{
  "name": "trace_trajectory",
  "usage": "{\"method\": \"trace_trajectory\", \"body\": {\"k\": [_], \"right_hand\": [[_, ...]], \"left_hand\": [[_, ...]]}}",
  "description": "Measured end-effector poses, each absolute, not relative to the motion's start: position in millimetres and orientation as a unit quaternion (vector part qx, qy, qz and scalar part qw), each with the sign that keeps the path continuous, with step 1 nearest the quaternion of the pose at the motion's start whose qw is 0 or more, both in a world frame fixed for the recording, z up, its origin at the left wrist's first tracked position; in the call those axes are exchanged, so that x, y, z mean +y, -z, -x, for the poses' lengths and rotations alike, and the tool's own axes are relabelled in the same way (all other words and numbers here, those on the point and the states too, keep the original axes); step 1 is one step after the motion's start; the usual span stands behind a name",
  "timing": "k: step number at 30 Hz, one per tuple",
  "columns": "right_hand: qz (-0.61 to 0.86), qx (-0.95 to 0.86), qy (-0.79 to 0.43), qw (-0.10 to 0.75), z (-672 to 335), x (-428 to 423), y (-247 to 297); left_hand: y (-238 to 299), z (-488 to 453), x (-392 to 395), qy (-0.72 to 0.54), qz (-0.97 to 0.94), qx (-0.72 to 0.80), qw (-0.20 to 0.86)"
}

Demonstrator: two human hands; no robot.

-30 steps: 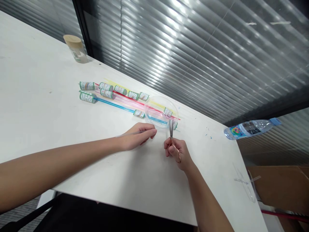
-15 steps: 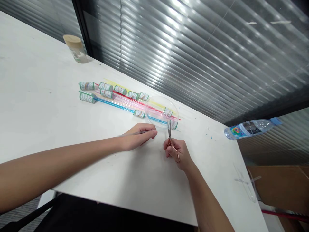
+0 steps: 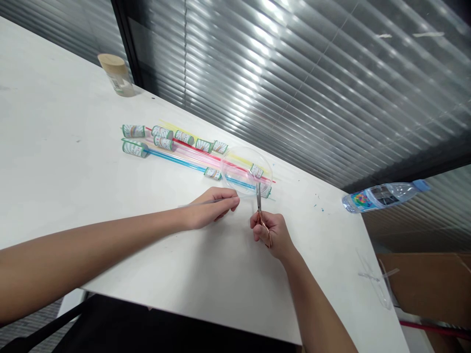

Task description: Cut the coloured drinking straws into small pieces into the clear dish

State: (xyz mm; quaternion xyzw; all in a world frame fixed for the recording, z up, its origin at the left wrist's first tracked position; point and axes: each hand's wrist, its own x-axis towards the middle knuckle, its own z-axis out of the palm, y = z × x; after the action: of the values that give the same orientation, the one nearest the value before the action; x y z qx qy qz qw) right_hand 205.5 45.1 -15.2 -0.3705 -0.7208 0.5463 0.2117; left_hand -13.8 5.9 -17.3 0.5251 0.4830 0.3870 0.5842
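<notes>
On the white table (image 3: 73, 196), near its far edge, the left hand (image 3: 209, 208) lies low, fingers pinched on a thin clear straw (image 3: 195, 203) that runs back over the wrist. Just beside it, the right hand (image 3: 272, 233) is curled through the copper loops of small scissors (image 3: 259, 203), blades pressed together, tips up toward a clear dish (image 3: 246, 169). Coloured straws (image 3: 184, 159) and small paper rolls (image 3: 162, 137) lie beyond the hands. A water bottle (image 3: 382, 195) lies well apart to the right; a jar (image 3: 116, 74) stands far left.
</notes>
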Motion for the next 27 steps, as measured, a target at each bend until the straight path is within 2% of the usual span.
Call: {"method": "trace_trajectory", "body": {"k": [27], "right_hand": [[0.364,-0.737,-0.528,0.216,-207.9,45.8,19.4]], "left_hand": [[15.8,13.5,6.1,-0.393,-0.537,0.477,0.574]]}}
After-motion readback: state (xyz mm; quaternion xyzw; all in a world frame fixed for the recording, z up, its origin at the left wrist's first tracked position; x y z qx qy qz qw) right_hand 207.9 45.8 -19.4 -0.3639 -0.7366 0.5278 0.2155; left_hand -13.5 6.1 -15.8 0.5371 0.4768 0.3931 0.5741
